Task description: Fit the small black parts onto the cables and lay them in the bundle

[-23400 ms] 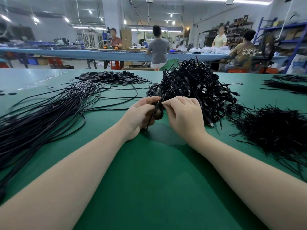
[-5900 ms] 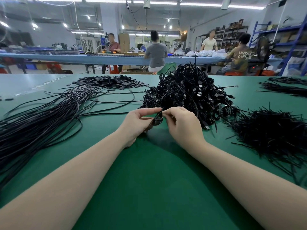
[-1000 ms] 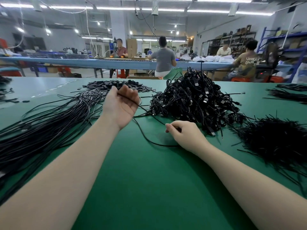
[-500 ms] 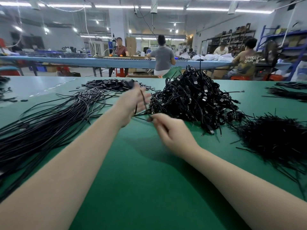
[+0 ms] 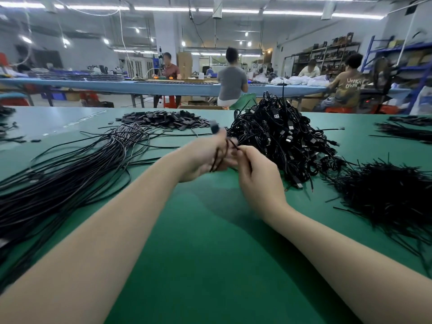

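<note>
Head view. Left hand (image 5: 205, 157) grips a coiled black cable (image 5: 218, 157), fingers curled round its loops, with a small black part (image 5: 214, 128), motion-blurred, at the fingertips. Right hand (image 5: 254, 176) pinches the cable's free run beside the left hand. Both are raised above the green counter (image 5: 210, 253), between the straight cables (image 5: 70, 174) on the left and the tangled bundle (image 5: 280, 141) behind. Spare parts (image 5: 163, 120) lie heaped at the far edge. Likely risk: loops may slip off the curled fingers and snag the bundle if the pinch loosens.
</note>
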`<control>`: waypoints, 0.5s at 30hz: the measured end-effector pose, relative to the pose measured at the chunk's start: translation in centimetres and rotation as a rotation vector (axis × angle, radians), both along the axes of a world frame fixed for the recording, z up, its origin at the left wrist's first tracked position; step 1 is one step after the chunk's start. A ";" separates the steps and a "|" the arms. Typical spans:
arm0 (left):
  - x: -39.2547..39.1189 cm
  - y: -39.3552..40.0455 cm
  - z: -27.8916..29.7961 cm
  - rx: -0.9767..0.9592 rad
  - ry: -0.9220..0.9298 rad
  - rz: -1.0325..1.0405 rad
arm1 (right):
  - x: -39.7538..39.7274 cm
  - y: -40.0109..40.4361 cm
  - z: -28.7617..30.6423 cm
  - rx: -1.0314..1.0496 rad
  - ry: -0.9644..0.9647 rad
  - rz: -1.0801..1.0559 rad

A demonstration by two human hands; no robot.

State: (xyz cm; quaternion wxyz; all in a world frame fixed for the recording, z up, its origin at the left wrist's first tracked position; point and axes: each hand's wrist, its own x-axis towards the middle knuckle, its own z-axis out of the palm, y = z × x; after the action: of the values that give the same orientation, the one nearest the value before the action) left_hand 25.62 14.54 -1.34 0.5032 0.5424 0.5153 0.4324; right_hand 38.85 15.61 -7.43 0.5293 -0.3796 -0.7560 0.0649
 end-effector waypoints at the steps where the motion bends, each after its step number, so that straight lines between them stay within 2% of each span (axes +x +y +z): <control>1: -0.4 0.3 0.6 0.072 -0.190 0.087 | 0.0 -0.2 0.0 0.013 -0.031 0.084; 2: -1.0 0.4 1.3 0.139 -0.359 0.138 | 0.0 -0.4 -0.3 -0.009 -0.078 0.165; 4: -2.4 0.1 2.5 0.216 -0.631 0.098 | -0.1 -0.2 -0.9 -0.139 -0.212 0.235; 5: -3.3 -0.3 3.1 0.220 -0.698 0.020 | -0.1 0.1 -1.1 -0.205 -0.275 0.202; 7: -4.8 -1.3 3.9 0.172 -0.662 -0.178 | 0.1 0.8 -1.3 -0.251 -0.355 0.019; 8: -5.2 -1.6 4.0 0.136 -0.559 -0.274 | 0.3 1.1 -1.2 -0.237 -0.350 -0.098; 10: -4.9 -1.7 3.6 0.026 -0.185 -0.360 | 0.9 1.7 -0.9 -0.239 -0.243 -0.230; 12: -3.3 -1.3 2.2 -0.135 0.263 -0.325 | 1.3 1.8 -0.2 -0.317 -0.087 -0.224; 13: -2.4 -1.0 1.3 -0.190 0.418 -0.282 | 1.3 1.8 0.2 -0.338 -0.053 -0.211; 15: -1.0 -0.4 -0.3 -0.190 0.510 -0.160 | 0.8 1.4 1.0 -0.304 -0.085 -0.184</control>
State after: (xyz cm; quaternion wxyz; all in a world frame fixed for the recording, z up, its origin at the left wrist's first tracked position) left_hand 24.60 14.10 -1.60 0.4384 0.6230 0.6192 0.1904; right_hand 39.68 16.98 -6.45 0.4372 -0.5252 -0.7212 0.1135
